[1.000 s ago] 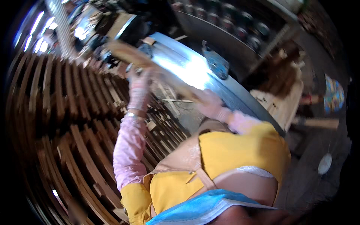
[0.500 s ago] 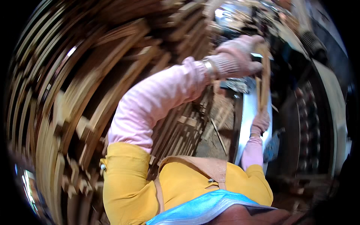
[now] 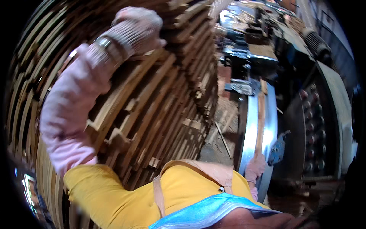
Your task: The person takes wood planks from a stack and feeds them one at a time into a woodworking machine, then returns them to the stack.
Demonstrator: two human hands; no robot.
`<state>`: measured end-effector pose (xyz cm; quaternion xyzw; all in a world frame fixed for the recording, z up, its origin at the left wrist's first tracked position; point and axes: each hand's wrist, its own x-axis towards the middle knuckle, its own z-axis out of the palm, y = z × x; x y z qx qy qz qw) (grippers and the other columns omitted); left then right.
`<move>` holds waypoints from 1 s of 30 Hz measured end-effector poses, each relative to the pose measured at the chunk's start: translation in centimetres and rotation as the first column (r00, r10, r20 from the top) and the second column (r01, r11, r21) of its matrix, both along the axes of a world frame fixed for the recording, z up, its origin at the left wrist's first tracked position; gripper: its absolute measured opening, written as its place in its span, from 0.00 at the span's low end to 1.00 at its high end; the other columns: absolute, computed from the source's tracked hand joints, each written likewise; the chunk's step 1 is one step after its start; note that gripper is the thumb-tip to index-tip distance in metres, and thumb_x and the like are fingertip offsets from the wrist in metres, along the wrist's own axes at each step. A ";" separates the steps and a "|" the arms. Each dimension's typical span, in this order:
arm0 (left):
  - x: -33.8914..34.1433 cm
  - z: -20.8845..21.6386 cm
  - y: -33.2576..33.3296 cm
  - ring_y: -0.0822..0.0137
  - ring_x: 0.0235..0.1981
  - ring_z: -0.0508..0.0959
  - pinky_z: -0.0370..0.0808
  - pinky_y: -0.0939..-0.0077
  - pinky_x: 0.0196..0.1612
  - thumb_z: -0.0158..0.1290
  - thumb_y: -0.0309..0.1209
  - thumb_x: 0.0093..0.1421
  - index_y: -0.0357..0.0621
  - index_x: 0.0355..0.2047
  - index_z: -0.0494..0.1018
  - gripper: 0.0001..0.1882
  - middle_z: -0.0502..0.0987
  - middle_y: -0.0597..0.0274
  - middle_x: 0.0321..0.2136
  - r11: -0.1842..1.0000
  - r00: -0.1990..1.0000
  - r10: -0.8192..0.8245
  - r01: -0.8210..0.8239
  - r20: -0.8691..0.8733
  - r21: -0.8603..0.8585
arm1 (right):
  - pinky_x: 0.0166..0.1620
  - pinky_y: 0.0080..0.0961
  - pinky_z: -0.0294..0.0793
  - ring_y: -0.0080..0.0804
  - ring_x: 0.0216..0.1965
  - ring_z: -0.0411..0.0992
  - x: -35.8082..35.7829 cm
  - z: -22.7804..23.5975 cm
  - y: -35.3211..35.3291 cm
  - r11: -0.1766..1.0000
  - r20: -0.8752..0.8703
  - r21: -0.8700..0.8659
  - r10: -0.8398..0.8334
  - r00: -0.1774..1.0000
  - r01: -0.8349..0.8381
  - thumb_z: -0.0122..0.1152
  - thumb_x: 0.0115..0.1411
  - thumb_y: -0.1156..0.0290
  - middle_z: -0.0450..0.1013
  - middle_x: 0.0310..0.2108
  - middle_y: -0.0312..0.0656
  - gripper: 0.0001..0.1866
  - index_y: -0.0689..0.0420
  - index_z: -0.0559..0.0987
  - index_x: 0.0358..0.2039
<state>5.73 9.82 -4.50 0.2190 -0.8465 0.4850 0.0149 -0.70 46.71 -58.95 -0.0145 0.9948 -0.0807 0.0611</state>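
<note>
My left hand (image 3: 139,30), in a pale pink knit glove, reaches out over the stacked wood at the upper left. Its fingers curl down over the far end of a wooden board (image 3: 131,86); the fingertips are partly hidden and slightly blurred. Low on the right, my gloved right hand (image 3: 255,168) closes round the near end of a long wooden strip (image 3: 261,118). That strip lies lengthwise on a shiny metal machine bed (image 3: 270,118), its far end by the machine head (image 3: 249,57).
Rows of stacked boards (image 3: 49,95) fill the left side. A dark panel with several round knobs (image 3: 314,129) stands at the right of the bed. A blue metal piece (image 3: 277,149) sits beside the bed. Wood scraps (image 3: 223,139) lie on the floor between stack and machine.
My left hand has left the wood above the machine bed and swung left to the stack. My right hand has drawn nearer to me, and the strip now lies along the bed.
</note>
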 end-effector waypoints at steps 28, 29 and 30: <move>-11.4 -29.8 17.6 0.61 0.26 0.82 0.76 0.61 0.24 0.65 0.31 0.50 0.43 0.27 0.81 0.06 0.82 0.64 0.26 0.920 0.987 -0.090 0.133 -0.131 0.368 | 0.60 0.39 0.73 0.51 0.60 0.73 -7.1 17.4 -7.4 0.189 -0.478 -0.648 0.652 0.588 -0.738 0.75 0.52 0.70 0.72 0.62 0.55 0.52 0.59 0.58 0.74; -11.1 -29.2 17.7 0.62 0.27 0.82 0.76 0.62 0.26 0.63 0.31 0.51 0.44 0.28 0.81 0.06 0.81 0.64 0.26 0.878 0.959 -0.281 0.277 -0.049 0.390 | 0.56 0.42 0.75 0.58 0.55 0.75 -5.3 16.4 -6.2 0.255 -0.459 -0.661 0.607 0.649 -0.706 0.75 0.52 0.66 0.74 0.57 0.59 0.53 0.60 0.57 0.74; -10.6 -25.5 16.4 0.63 0.28 0.82 0.75 0.63 0.28 0.62 0.31 0.53 0.44 0.28 0.81 0.05 0.81 0.63 0.27 0.681 0.683 -0.697 0.537 0.216 0.499 | 0.54 0.42 0.76 0.60 0.53 0.75 -4.0 11.9 -4.1 0.336 -0.556 -0.616 0.455 0.695 -0.712 0.74 0.54 0.66 0.74 0.56 0.59 0.51 0.59 0.58 0.74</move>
